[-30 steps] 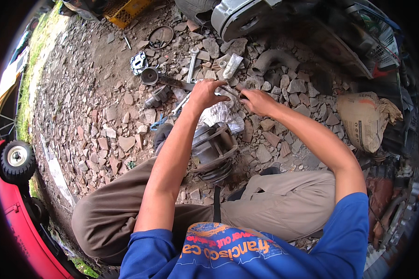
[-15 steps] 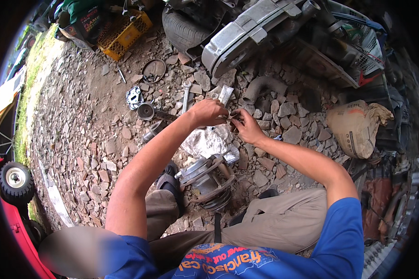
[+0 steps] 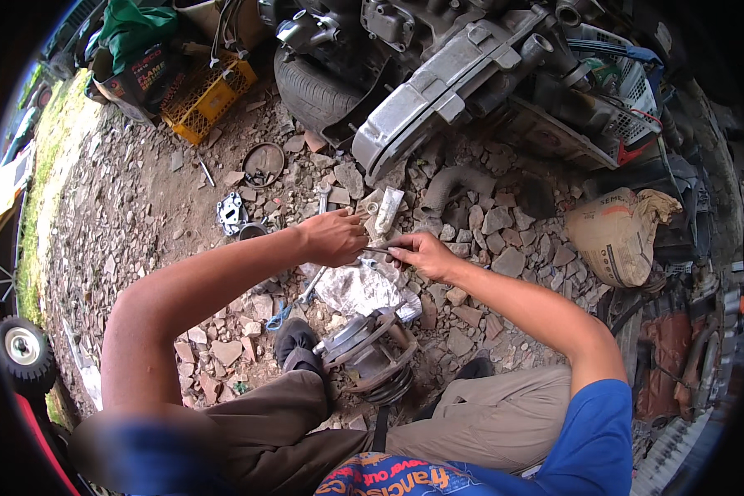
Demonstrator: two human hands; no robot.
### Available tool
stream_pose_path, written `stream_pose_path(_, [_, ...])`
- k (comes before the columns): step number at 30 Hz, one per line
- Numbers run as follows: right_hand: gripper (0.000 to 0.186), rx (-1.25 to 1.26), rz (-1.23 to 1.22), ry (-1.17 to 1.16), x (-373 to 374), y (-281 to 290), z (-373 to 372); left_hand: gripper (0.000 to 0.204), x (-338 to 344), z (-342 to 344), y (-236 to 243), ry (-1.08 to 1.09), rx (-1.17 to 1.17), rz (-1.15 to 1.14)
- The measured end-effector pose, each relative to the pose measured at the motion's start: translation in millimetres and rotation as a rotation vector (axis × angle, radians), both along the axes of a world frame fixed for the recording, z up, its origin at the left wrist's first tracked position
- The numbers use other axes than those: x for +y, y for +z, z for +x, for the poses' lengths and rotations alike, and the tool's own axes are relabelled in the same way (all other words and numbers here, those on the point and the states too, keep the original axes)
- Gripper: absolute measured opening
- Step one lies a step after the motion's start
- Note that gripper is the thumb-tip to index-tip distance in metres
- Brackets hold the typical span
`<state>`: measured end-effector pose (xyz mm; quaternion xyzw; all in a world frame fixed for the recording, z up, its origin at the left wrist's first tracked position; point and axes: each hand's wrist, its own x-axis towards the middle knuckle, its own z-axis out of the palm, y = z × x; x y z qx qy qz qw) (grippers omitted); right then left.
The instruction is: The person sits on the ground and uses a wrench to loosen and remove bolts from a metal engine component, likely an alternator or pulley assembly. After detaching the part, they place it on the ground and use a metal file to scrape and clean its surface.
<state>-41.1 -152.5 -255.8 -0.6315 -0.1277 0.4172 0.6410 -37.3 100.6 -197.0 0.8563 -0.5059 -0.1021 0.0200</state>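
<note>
Above a crumpled silvery-white sheet (image 3: 362,291), my two hands meet at a small thin dark piece (image 3: 377,250) that is too small to name. My right hand (image 3: 422,255) pinches it between thumb and fingers. My left hand (image 3: 334,237) has its fingers curled in at the other end, partly hidden from view. Just beyond the hands a whitish squeeze tube (image 3: 388,209) lies on the stones, with a wrench (image 3: 324,197) to its left. Closer to me, a round metal machine part with a grooved pulley (image 3: 374,355) stands between my feet.
Gravel and broken stone cover the ground. Large metal engine castings (image 3: 438,87) and a tyre (image 3: 322,91) stand at the far side. A yellow crate (image 3: 211,99) is far left, a paper sack (image 3: 624,236) right. A curved hose (image 3: 459,188) and a flat metal plate (image 3: 231,213) lie about.
My hands have come slightly nearer and to the left, and my left elbow has swung outward. The thin piece now shows between them. The whole view has shifted a little.
</note>
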Motion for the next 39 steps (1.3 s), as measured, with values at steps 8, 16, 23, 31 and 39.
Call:
stream_pose_path(8, [0.020, -0.146, -0.236, -0.176, -57.5, -7.0, 0.4, 0.018, 5.5, 20.4, -35.0, -0.032, 0.111, -0.110])
stream_pose_path(16, [0.020, -0.102, -0.097, -0.428, -50.1, 37.6, -7.0, 0.034, 3.5, 27.0, -40.7, 0.724, 1.011, -0.739])
stream_pose_path(23, [0.021, -0.135, -0.034, -0.616, -17.3, 74.8, -37.6, 0.037, 9.5, 33.6, -13.0, 0.538, 0.614, -0.753])
stream_pose_path(31, [0.022, -0.363, -0.356, -0.588, -11.9, 58.6, -60.1, 0.032, -5.1, 33.0, -32.0, 0.227, 0.245, -0.719])
stream_pose_path(39, [0.022, -0.832, -0.538, -0.319, 13.0, 87.3, -48.5, 0.030, 12.6, 42.6, -30.3, -0.030, 0.177, -0.428])
